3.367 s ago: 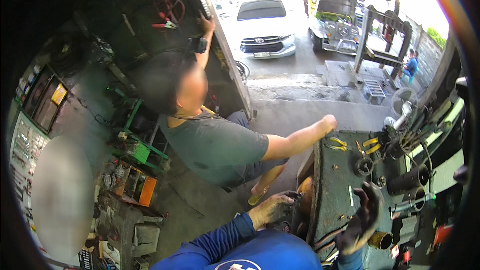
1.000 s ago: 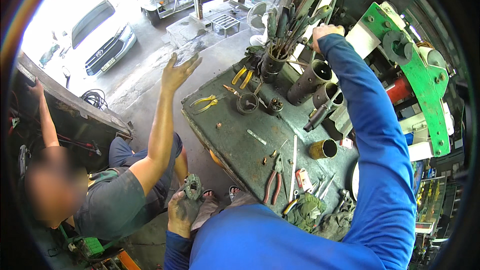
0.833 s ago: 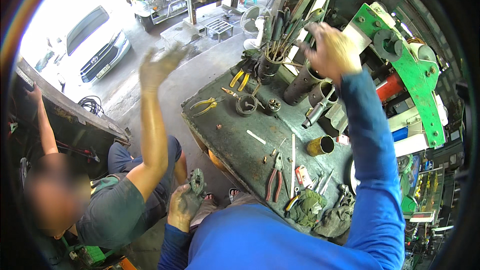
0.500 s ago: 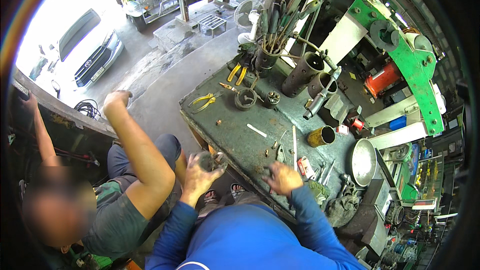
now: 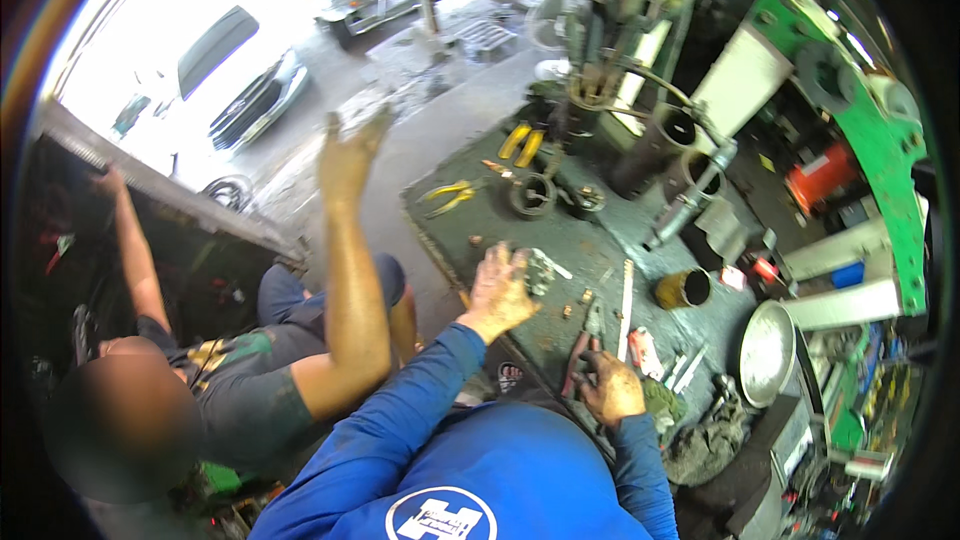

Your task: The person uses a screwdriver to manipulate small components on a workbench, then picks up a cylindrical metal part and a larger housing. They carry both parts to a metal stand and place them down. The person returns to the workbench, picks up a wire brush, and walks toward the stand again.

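Over the near left part of the bench, my left hand (image 5: 500,292) is closed around a roundish grey metal part (image 5: 541,274), which shows past the fingertips. My right hand (image 5: 612,387) is at the bench's near edge, its fingers curled on a handle of the red-handled pliers (image 5: 576,358). The plier jaws point away from me, and the hand partly hides the second handle. Small brass-coloured pieces (image 5: 568,310) lie beside the pliers. A long pale strip (image 5: 625,310) lies just to their right.
Yellow-handled pliers (image 5: 452,196), a small round can (image 5: 533,196) and a rusty cylinder (image 5: 683,289) stand or lie farther back. A metal bowl (image 5: 768,352) and a dark rag (image 5: 705,445) are at right. A co-worker's raised arm (image 5: 355,270) is close on my left.
My left hand has carried the metal part from beside the bench to over its top. My right hand has come onto the pliers. The co-worker's forearm has risen; the view has shifted.
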`<control>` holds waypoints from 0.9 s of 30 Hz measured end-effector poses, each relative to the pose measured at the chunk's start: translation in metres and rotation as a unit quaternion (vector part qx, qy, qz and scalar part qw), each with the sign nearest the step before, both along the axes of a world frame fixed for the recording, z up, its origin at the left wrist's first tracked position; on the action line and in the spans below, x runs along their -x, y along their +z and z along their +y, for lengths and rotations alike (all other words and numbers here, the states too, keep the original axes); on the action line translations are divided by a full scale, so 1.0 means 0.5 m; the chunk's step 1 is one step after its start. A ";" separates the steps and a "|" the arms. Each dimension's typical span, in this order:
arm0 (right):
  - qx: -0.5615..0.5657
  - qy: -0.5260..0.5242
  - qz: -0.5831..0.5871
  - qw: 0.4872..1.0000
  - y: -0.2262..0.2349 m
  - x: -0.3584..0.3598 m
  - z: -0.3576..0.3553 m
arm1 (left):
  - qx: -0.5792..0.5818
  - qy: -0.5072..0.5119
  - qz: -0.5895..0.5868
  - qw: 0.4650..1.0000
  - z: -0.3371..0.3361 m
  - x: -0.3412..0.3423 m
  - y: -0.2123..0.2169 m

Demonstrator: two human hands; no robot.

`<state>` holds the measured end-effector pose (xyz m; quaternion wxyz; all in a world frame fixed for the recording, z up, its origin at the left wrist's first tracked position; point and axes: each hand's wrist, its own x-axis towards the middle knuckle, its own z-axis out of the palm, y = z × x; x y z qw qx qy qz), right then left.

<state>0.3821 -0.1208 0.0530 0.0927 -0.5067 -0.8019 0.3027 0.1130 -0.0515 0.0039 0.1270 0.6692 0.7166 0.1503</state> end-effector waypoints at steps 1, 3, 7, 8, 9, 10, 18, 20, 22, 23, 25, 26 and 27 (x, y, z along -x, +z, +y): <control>0.016 0.010 -0.008 1.000 -0.006 -0.003 0.010 | 0.017 -0.019 0.011 1.000 -0.002 0.000 -0.003; 0.060 0.009 -0.055 0.997 -0.018 0.004 0.030 | 0.107 -0.061 0.025 0.992 -0.010 0.007 -0.005; 0.018 0.076 -0.046 0.996 -0.024 0.039 0.075 | 0.189 -0.159 0.058 0.967 -0.016 0.031 0.007; 0.071 0.080 -0.036 0.994 -0.023 0.050 0.091 | 0.182 -0.189 0.062 0.963 -0.024 0.035 0.007; 0.069 0.077 -0.030 0.994 -0.028 0.069 0.103 | 0.174 -0.192 0.078 0.963 -0.033 0.035 0.007; 0.062 0.069 -0.020 0.996 -0.033 0.088 0.114 | 0.173 -0.203 0.097 0.959 -0.042 0.039 0.006; -0.003 0.164 -0.014 0.986 -0.033 0.185 0.229 | 0.186 -0.007 -0.096 0.978 -0.194 0.119 -0.012; -0.034 0.190 -0.019 0.981 -0.035 0.190 0.251 | 0.229 0.048 -0.152 0.960 -0.273 0.171 -0.049; -0.012 0.190 -0.038 0.981 -0.044 0.194 0.268 | 0.292 0.164 -0.230 0.914 -0.384 0.211 -0.104; -0.038 0.197 -0.035 0.979 -0.051 0.195 0.271 | 0.304 0.172 -0.190 0.917 -0.441 0.234 -0.136; -0.075 0.193 -0.027 0.978 -0.067 0.203 0.269 | 0.329 0.241 -0.182 0.895 -0.561 0.267 -0.198; -0.089 0.181 -0.023 0.979 -0.075 0.208 0.265 | 0.335 0.297 -0.212 0.868 -0.627 0.281 -0.225; -0.094 0.167 -0.037 0.981 -0.080 0.213 0.260 | 0.311 0.360 -0.258 0.841 -0.693 0.289 -0.250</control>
